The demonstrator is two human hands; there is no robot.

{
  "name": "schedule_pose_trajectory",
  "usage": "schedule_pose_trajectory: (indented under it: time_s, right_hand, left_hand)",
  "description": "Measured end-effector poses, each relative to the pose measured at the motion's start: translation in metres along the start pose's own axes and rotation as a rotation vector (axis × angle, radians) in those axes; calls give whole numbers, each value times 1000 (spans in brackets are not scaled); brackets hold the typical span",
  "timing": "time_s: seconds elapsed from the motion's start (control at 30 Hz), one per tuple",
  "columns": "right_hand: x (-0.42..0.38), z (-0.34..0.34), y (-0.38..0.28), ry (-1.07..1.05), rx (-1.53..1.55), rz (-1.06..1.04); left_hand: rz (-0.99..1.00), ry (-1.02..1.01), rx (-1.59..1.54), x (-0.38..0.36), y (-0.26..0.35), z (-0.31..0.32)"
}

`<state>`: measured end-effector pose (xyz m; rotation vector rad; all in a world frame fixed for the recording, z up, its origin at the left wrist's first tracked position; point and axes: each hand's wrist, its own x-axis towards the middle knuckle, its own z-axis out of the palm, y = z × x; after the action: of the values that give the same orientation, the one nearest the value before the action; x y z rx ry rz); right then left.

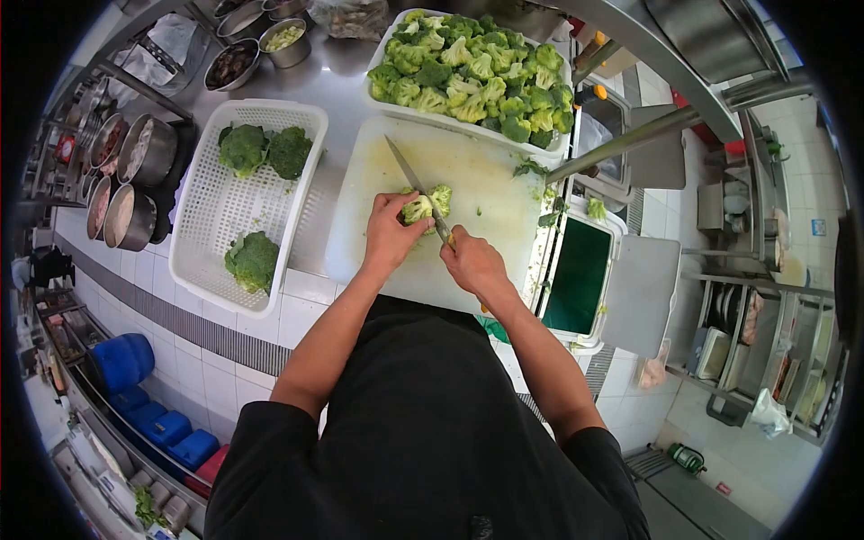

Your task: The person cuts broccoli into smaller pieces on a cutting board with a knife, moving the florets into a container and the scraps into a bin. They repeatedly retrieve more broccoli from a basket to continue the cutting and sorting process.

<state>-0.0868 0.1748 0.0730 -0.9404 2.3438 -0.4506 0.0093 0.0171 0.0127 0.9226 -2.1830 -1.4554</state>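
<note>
My right hand (pixel 472 263) is closed around the handle of a kitchen knife (pixel 409 167), whose blade points up and to the left across the cutting board (pixel 364 261). Under the blade lies a piece of broccoli (pixel 418 211), gripped by the fingers of my left hand (pixel 391 232). Part of that broccoli shows on the far side of the blade. Small green scraps are scattered over the white board. Beyond it a white tray (pixel 392 110) is heaped with cut broccoli florets (pixel 472 67).
On the left a white perforated basket (pixel 202 211) holds several broccoli heads (pixel 253 261). A bin with a green inside (pixel 576 274) stands open at the right, below a metal shelf post (pixel 630 142). Metal pots (pixel 130 216) and bowls (pixel 286 43) line the far left.
</note>
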Motion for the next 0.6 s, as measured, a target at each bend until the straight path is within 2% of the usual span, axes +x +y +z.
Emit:
schedule_pose_trajectory:
  time_s: [0.1, 0.17, 0.2, 0.27, 0.3, 0.37, 0.4, 0.47, 0.6]
  right_hand:
    - [6, 14, 6, 14, 1, -13]
    - [4, 16, 11, 27, 17, -20]
    - [-3, 15, 17, 29, 18, -33]
    - [-24, 8, 27, 13, 40, -17]
    - [-39, -1, 28, -8, 58, 4]
    - [-69, -19, 32, -37, 128, 44]
    - [-81, -26, 34, -36, 131, 45]
    - [-105, -35, 38, -106, 60, 82]
    - [-122, -37, 45, -171, -12, 49]
  left_hand:
    - [-22, 17, -21, 0, 2, -3]
    - [185, 47, 196, 3, 11, -17]
    - [186, 46, 198, 8, 14, -27]
    - [394, -68, 550, 21, 15, -46]
    - [388, -62, 551, 22, 14, -50]
    - [311, -196, 469, 26, 13, -58]
    - [312, -198, 471, 26, 10, -58]
    - [214, -68, 376, 22, -4, -54]
    - [150, -146, 263, 25, -16, -53]
